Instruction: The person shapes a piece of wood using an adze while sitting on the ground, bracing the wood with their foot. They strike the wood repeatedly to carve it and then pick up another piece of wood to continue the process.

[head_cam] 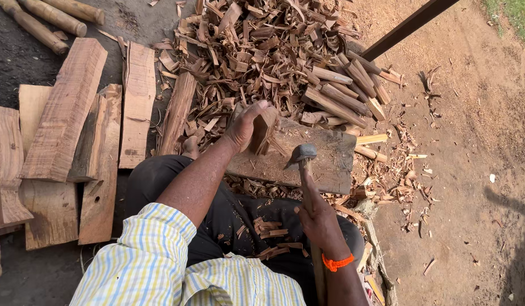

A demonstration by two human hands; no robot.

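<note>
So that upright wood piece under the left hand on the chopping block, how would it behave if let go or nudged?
The wood piece stands on end on the chopping block, steadied only by the left hand, so it would probably tip if released. It looks stiff and fairly light for its size. Its rough split faces likely grip well rather than slip.

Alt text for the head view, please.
Seen from above, a seated person's left hand steadies a wood piece upright on a chopping block, while the right hand grips an adze. Shavings lie beyond, planks left.
</note>
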